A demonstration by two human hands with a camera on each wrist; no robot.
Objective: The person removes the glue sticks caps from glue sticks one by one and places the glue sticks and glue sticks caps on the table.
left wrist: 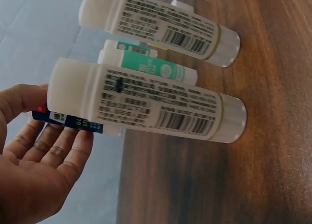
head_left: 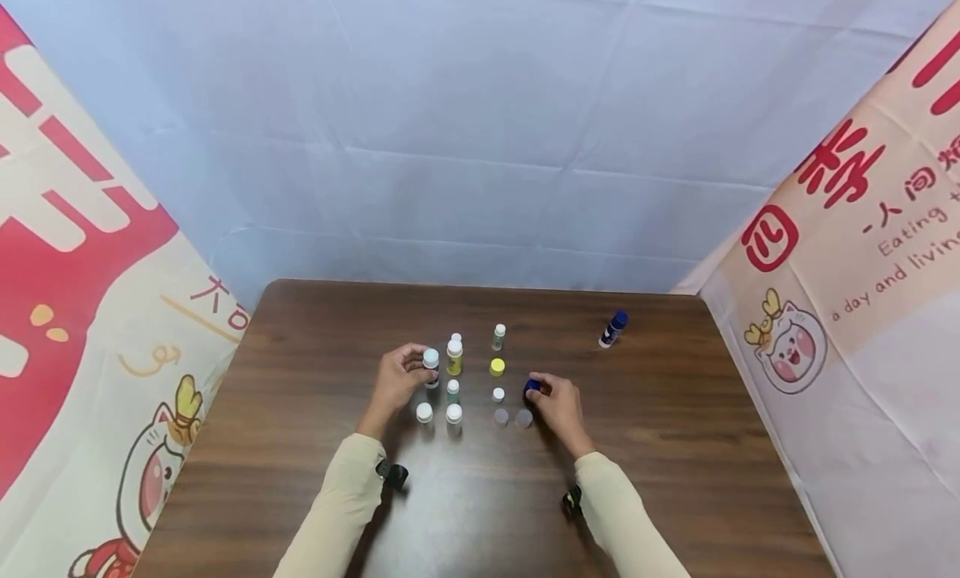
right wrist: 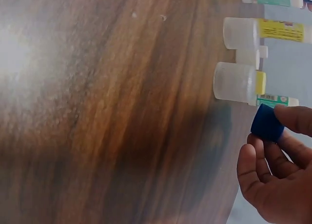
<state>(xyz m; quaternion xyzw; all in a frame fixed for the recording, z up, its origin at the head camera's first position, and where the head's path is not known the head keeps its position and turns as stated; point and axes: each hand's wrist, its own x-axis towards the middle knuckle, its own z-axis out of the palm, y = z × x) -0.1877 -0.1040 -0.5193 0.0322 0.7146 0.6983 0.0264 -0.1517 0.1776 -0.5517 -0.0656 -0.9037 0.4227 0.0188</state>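
Note:
My left hand (head_left: 397, 379) grips an upright glue stick (head_left: 431, 369) with a dark blue label and a pale top. In the left wrist view its label (left wrist: 68, 120) shows behind a nearer glue stick (left wrist: 146, 104) with a white barcode label. A dark blue cap (right wrist: 266, 124) is pinched between thumb and fingers of my right hand (head_left: 561, 404). It is held just behind two translucent caps (head_left: 524, 418) (head_left: 501, 417). From the head view I cannot tell whether the blue cap touches the table.
Several glue sticks stand around the left hand, including a yellow-labelled one (head_left: 454, 359) and a green one (head_left: 453, 392). A yellow cap (head_left: 497, 367) and a small white cap (head_left: 498, 394) lie between the hands. Farther right lies a blue-capped glue stick (head_left: 613, 329).

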